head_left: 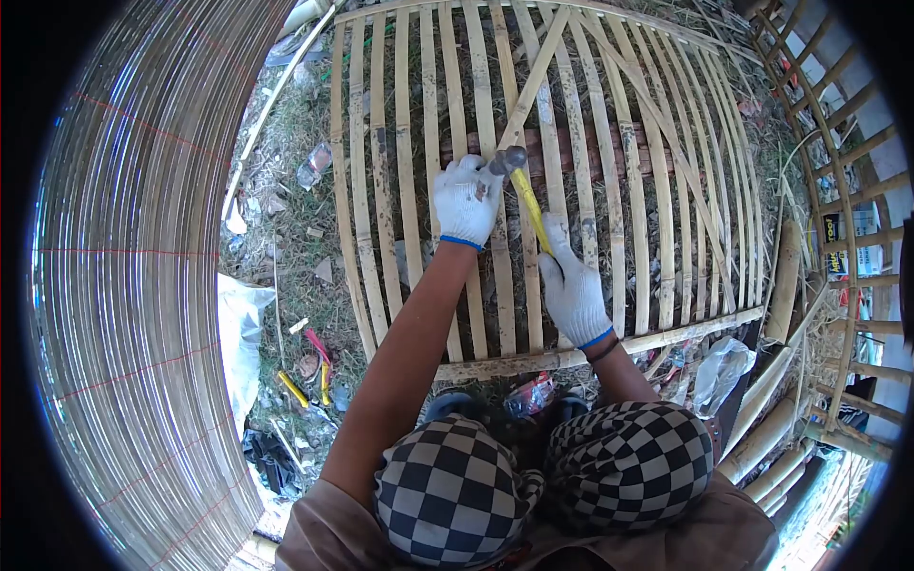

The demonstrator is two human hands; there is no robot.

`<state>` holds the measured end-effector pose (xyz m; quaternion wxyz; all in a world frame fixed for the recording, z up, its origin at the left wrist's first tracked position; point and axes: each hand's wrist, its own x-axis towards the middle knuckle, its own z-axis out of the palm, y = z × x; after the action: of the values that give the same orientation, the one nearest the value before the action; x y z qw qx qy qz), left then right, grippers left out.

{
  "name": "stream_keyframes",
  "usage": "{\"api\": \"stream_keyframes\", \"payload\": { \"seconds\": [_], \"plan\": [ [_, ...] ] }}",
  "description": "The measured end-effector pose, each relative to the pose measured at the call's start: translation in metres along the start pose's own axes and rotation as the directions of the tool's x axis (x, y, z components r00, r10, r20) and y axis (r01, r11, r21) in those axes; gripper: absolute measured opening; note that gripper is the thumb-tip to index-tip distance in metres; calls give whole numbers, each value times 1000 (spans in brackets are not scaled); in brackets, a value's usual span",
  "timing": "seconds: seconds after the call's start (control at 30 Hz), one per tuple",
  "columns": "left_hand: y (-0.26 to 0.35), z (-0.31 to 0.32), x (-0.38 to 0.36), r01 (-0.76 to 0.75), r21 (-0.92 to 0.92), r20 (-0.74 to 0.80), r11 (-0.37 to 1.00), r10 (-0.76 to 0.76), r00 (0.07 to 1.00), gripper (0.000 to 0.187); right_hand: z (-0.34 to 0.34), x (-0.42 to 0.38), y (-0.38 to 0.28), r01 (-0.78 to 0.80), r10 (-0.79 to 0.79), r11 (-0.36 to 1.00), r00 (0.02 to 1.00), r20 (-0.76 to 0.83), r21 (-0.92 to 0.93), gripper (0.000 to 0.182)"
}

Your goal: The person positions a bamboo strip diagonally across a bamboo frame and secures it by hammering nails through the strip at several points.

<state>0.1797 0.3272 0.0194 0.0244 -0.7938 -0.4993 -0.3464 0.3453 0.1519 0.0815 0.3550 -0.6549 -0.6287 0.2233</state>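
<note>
A panel of bamboo slats (pixel 481 76) lies in front of me. My left hand (pixel 465 202), in a white knit glove with a blue cuff, rests on the slats with its fingers curled closed; what they pinch is hidden. Gloved the same way, my right hand (pixel 575 293) grips a hammer (pixel 527 200) by its yellow handle. The hammer's dark metal head is right beside my left fingers, near the lower end of a diagonal bamboo strip (pixel 535 81). Beneath the slats runs a reddish-brown wooden beam (pixel 609 152).
A rolled or hanging slatted blind (pixel 143 257) fills the left side. A curved bamboo lattice (pixel 828 143) stands at right, with bamboo poles (pixel 785 281) near it. Litter lies on the grass, including a plastic bottle (pixel 314 166) and a yellow-handled tool (pixel 292 388). My checkered knees are below.
</note>
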Motion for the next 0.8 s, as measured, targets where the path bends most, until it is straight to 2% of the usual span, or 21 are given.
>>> {"api": "stream_keyframes", "payload": {
  "seconds": [0.07,0.13,0.2,0.27,0.33,0.43,0.47,0.53,0.57,0.6,0.67,0.7,0.77,0.8],
  "plan": [
    [-1,0,2,6,4,33,1000,-6,999,14,-1,4,-8,10,-10,1000,1000,3,-3,64],
    [0,-1,5,35,-6,59,999,-35,998,13,-12,4,-17,-57,58,998,997,49,-23,64],
    [8,-7,6,94,-35,87,995,-91,992,10,-9,-2,-14,56,-54,998,997,-54,42,64],
    [5,-2,3,93,-38,74,995,-90,993,6,-3,-4,-7,79,-77,997,995,-67,28,65],
    [3,0,1,98,-89,4,991,-98,995,5,3,-2,-1,20,-20,999,1000,-10,-25,65],
    [-2,5,2,67,-86,50,994,-63,997,8,-17,8,-22,-30,30,999,999,20,-43,65],
    [0,4,-2,51,-84,19,995,-49,999,8,-21,5,-30,-57,58,997,998,35,-46,64],
    [2,4,3,17,-79,-62,997,-22,998,10,-13,0,-22,99,-97,995,990,-103,8,64],
    [2,3,2,75,-122,11,990,-74,997,11,-3,-2,-13,155,-152,988,976,-157,4,64],
    [1,1,3,84,-130,-11,988,-86,996,9,4,-3,-4,218,-213,976,953,-214,-3,64],
    [1,2,2,101,-146,-58,984,-110,992,7,-1,2,-3,90,-93,994,994,-49,-61,65],
    [2,3,2,89,-110,-30,990,-92,995,5,-4,4,-4,25,-23,995,999,23,-98,65],
    [0,2,0,69,-32,28,997,-68,997,8,-13,9,-17,2,-2,998,1000,9,-67,65],
    [0,2,-3,81,-72,25,994,-80,997,16,-16,6,-22,-17,17,998,1000,8,-54,65]
  ]
}}
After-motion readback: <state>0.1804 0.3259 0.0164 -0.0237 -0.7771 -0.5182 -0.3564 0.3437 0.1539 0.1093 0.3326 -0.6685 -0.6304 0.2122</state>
